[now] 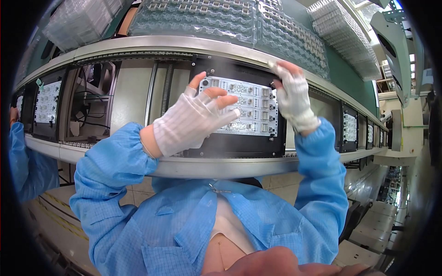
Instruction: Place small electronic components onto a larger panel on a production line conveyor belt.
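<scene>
A white circuit board panel point(252, 108) with rows of small metal-framed parts lies in a black carrier plate point(244, 148) in front of me. Over the panel's left part is my left hand point(195, 115), in a white glove with bare fingertips. Its fingers are spread and hold nothing that I can see; they hide some of the board. By the carrier's upper right corner is my right hand point(294, 94), gloved the same way. The fingers there bend toward the far rail, thumb apart from them, with nothing visible between. Whether either hand touches the board, I cannot tell.
A metal conveyor rail point(212, 169) runs along my side, with a far rail point(152, 43) opposite. Clear plastic trays point(198, 20) of small metal parts lie beyond it. More carriers point(48, 103) with boards sit along the line. At far left shows another person's blue sleeve point(17, 142).
</scene>
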A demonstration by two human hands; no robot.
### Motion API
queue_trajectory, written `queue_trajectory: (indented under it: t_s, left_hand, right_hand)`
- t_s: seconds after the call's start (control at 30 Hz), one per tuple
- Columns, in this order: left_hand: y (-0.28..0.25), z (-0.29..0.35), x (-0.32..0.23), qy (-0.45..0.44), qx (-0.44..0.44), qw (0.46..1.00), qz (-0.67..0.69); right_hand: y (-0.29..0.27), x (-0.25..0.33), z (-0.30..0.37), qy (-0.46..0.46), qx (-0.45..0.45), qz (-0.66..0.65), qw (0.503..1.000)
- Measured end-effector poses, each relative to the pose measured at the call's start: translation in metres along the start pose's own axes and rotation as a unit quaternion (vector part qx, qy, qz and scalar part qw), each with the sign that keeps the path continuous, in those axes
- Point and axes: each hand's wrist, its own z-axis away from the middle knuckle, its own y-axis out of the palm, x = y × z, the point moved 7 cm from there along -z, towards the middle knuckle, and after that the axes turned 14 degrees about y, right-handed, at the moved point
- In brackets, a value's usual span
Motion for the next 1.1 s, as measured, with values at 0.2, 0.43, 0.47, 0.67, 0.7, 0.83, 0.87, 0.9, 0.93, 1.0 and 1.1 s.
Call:
queue_trajectory:
  t_s: [0.2,0.43,0.47,0.67,0.7,0.83,0.87,0.9,0.93,1.0,1.1]
  left_hand:
    - [-0.017,0.015,0.028,-0.044,-0.077,0.996,-0.016]
    - [-0.026,0.020,0.037,-0.064,-0.119,0.991,-0.020]
    - [-0.026,0.020,0.037,-0.064,-0.117,0.991,-0.020]
    - [-0.023,0.024,0.044,-0.067,-0.114,0.991,-0.014]
    - [-0.022,0.028,0.045,-0.067,-0.114,0.991,-0.015]
    - [-0.016,0.031,0.056,-0.134,-0.094,0.987,0.005]
    - [-0.013,0.035,0.060,-0.164,-0.097,0.982,0.002]
    - [-0.010,0.040,0.064,-0.194,-0.100,0.976,-0.001]
    - [-0.003,0.046,0.070,-0.224,-0.086,0.970,0.027]
    - [-0.002,0.055,0.073,-0.245,-0.091,0.961,0.094]
    - [0.004,0.057,0.074,-0.274,-0.112,0.937,0.187]
  right_hand:
    - [0.056,0.007,-0.044,-0.125,-0.014,0.310,0.942]
    - [0.006,0.024,-0.043,-0.110,-0.157,0.128,0.973]
    - [0.016,0.027,-0.038,-0.122,-0.166,0.168,0.964]
    - [0.026,0.035,-0.037,-0.091,-0.060,0.122,0.987]
    - [0.025,0.038,-0.034,-0.091,-0.061,0.122,0.986]
    - [0.042,0.047,-0.005,-0.133,-0.074,0.223,0.963]
    - [0.038,0.048,-0.003,-0.120,-0.097,0.230,0.961]
    - [0.030,0.051,-0.002,-0.107,-0.119,0.236,0.958]
    - [0.026,0.055,-0.004,-0.107,-0.118,0.234,0.959]
    - [0.011,0.052,-0.010,-0.047,-0.137,0.120,0.982]
    - [0.031,0.046,0.010,-0.058,-0.064,0.187,0.979]
